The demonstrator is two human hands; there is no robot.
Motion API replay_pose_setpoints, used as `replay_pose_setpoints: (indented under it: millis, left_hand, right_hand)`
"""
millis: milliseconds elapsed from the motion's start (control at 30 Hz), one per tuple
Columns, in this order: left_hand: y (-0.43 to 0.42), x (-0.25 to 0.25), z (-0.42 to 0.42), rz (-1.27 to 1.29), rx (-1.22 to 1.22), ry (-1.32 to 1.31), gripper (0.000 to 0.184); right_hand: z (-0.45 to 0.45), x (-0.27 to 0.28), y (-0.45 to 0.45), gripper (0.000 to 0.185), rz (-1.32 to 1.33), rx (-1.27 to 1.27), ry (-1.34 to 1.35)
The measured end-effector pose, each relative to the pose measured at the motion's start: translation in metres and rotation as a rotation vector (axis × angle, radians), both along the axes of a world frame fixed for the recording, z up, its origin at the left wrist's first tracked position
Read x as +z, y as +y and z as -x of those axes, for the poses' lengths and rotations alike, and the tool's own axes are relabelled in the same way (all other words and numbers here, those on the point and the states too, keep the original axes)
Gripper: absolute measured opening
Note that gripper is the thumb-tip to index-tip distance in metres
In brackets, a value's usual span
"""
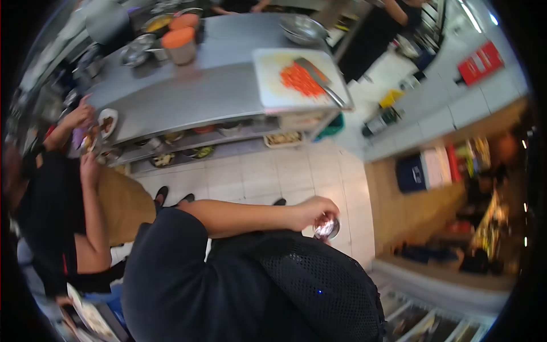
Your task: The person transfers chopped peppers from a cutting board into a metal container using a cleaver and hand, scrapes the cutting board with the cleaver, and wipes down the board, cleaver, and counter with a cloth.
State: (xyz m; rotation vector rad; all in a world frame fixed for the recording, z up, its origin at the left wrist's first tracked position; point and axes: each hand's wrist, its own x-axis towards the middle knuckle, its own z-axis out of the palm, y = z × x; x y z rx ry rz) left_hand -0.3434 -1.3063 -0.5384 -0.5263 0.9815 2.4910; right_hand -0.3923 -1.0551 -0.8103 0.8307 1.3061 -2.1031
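Note:
My left hand (315, 213) is in front of my body, its fingers closed around a small shiny metal cup or bowl (326, 228). What the metal thing contains cannot be made out. A patch of skin shows just below it, but whose fingers these are is unclear; my right hand is not plainly visible. Beyond my hand, a white cutting board (268, 85) lies on the steel table (222, 85). It holds a pile of shredded orange vegetable, likely carrot (297, 81), with a knife (322, 82) resting across it.
Orange-lidded tubs (179, 45) and metal bowls (302, 28) stand on the table. A white dish (108, 122) sits near its left end. Food trays (284, 138) fill the lower shelf. One person (57, 211) works close on my left; another (376, 40) stands beyond the table.

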Motion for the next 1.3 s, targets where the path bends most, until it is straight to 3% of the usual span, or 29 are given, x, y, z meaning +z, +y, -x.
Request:
replay_pose_setpoints:
  millis: [100, 167, 267, 400, 467, 567, 800, 900, 967, 1000, 1033, 1133, 1200, 1300]
  left_hand:
    - [-0.080, -0.006, 0.001, 0.009, 0.459, -0.101, 0.013]
    - [-0.114, -0.006, -0.016, -0.034, 0.682, -0.080, 0.012]
    - [-0.135, -0.002, -0.033, -0.058, 1.083, 0.009, 0.013]
    - [-0.140, -0.019, -0.046, -0.081, 1.350, -0.008, 0.013]
    - [-0.151, -0.042, -0.047, -0.186, 1.397, -0.141, 0.013]
    - [-0.189, -0.057, -0.034, -0.132, 1.456, -0.161, 0.011]
    - [-0.300, -0.037, 0.024, 0.006, 1.454, -0.087, 0.011]
    - [-0.333, -0.029, 0.046, 0.250, 1.410, -0.135, 0.009]
    - [-0.341, -0.032, 0.062, 0.355, 1.386, -0.126, 0.013]
    - [-0.343, -0.031, 0.068, 0.390, 1.346, -0.093, 0.015]
    - [-0.343, -0.024, 0.075, 0.440, 1.338, -0.063, 0.016]
    - [-0.342, 0.001, 0.100, 0.642, 1.243, -0.008, 0.014]
    - [-0.340, 0.009, 0.111, 1.035, 1.155, -0.093, 0.010]
    - [-0.353, -0.011, 0.123, 1.143, 1.143, -0.188, 0.018]
  right_hand:
    - [0.107, 0.039, -0.102, 0.023, -0.069, 0.535, 0.210]
    - [0.141, 0.115, -0.190, 0.022, -0.039, 0.739, 0.323]
    - [0.171, 0.172, -0.288, 0.022, 0.129, 0.850, 0.472]
    - [0.189, 0.200, -0.390, 0.018, 0.274, 0.923, 0.589]
    - [0.182, 0.211, -0.426, 0.017, 0.311, 0.933, 0.607]
    - [0.202, 0.164, -0.458, 0.020, 0.162, 1.010, 0.618]
    - [0.217, 0.182, -0.473, 0.030, 0.111, 0.979, 0.528]
    - [0.228, 0.162, -0.475, 0.028, -0.033, 1.032, 0.550]
    - [0.224, 0.190, -0.487, 0.023, -0.102, 1.050, 0.513]
    - [0.229, 0.191, -0.490, 0.025, -0.011, 1.051, 0.534]
    - [0.234, 0.212, -0.494, 0.025, -0.022, 1.166, 0.549]
    - [0.250, 0.237, -0.511, 0.014, -0.066, 1.170, 0.630]
    - [0.264, 0.238, -0.521, 0.003, -0.006, 1.358, 0.756]
    - [0.283, 0.245, -0.534, 0.015, 0.067, 1.380, 0.866]
